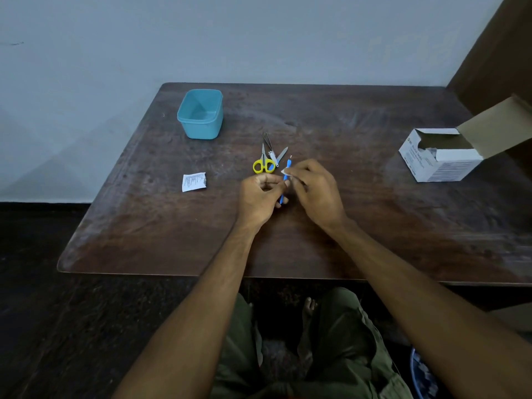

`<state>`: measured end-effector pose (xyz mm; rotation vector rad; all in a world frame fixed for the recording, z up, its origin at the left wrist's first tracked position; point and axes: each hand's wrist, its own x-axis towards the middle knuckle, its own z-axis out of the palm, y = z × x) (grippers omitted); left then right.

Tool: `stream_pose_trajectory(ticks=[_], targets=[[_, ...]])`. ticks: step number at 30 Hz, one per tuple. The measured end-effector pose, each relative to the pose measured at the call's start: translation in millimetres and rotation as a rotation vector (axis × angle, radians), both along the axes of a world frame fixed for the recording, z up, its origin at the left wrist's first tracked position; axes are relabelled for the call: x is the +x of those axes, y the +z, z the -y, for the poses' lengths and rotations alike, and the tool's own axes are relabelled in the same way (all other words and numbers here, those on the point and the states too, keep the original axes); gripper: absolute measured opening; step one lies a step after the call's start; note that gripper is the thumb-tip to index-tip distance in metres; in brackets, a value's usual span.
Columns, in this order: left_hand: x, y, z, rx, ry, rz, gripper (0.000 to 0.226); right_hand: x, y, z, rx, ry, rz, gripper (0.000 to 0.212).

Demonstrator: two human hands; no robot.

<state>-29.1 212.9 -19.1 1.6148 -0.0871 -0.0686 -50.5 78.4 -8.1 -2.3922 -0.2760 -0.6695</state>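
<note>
Over the middle of the dark wooden table [374, 226], my left hand [259, 194] pinches a thin blue tool [282, 195] with a fine metal tip pointing away from me. My right hand [313, 187] pinches a small white wipe [285, 170] against the upper part of that tool. Just beyond my hands lie yellow-handled scissors [263, 164], partly open, and a metal nail clipper [270, 152] across them.
A light blue plastic tub [200, 113] stands at the back left. A torn white sachet [194, 182] lies left of my hands. An opened white carton of swabs [440, 156] sits at the right edge. My knees show below the table's front edge.
</note>
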Motion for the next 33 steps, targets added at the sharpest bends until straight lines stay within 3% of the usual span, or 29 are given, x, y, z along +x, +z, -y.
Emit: stream_pose_trajectory(ticks=[7,33], targets=[[-0.8,-1.1,-2.4,-0.032,-0.018,-0.003,0.002,15.4,15.7,3.6,-0.04,-0.083,-0.003,0.03],[-3.4,-0.2,-5.1,-0.057,0.017,0.029,0.008,12.7,17.0,-2.6,-0.026,-0.051,-0.03,0.029]])
